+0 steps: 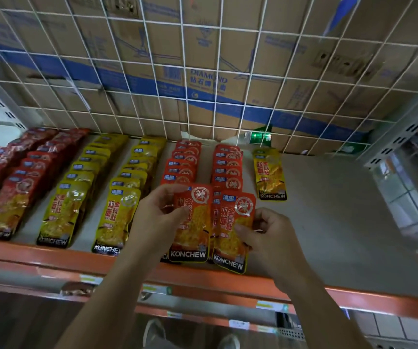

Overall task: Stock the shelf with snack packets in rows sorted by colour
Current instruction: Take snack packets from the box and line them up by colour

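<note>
Your left hand (157,212) pinches orange packet (192,233) at front of its row; right hand (273,238) grips second orange packet (233,233) beside it, near shelf (328,235) edge. Lay both flat, overlap row behind evenly, align bottoms with yellow rows (66,205).

From my feed I see a white wire grid (184,65) standing in front of stacked cardboard boxes (291,71) with a blue band and "DIAMOND" print. A green-labelled plastic bottle (258,137) lies at their foot. Price labels (269,304) line a lower rail, and a shoe (153,333) shows below.
</note>
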`<move>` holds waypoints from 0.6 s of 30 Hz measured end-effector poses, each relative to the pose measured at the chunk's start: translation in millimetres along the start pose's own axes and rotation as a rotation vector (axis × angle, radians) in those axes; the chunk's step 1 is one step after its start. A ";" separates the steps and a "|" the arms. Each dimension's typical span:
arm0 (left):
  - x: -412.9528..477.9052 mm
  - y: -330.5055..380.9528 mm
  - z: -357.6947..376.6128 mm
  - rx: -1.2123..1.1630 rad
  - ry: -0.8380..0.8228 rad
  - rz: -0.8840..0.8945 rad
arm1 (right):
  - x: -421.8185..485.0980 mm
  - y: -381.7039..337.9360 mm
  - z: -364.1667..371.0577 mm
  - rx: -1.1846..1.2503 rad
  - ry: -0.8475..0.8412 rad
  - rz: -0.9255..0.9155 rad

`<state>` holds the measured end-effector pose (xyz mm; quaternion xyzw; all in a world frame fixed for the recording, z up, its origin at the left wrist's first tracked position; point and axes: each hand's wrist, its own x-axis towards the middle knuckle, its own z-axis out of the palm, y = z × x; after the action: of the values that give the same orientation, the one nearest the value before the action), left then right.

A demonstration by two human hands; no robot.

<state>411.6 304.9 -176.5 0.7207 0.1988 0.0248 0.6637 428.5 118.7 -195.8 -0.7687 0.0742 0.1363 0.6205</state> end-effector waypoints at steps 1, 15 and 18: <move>0.2 -1.5 -0.8 0.009 0.005 0.003 | -0.1 0.5 0.5 -0.021 -0.006 -0.011; 6.0 -10.4 -4.9 0.000 -0.005 -0.032 | 3.9 4.9 3.5 -0.118 -0.004 -0.051; 7.0 -11.6 -7.4 -0.009 -0.008 -0.034 | 5.0 6.5 5.6 -0.157 -0.017 -0.053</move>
<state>412.8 314.6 -188.4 0.7142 0.2084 0.0114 0.6681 430.7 123.0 -204.4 -0.8155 0.0377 0.1318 0.5623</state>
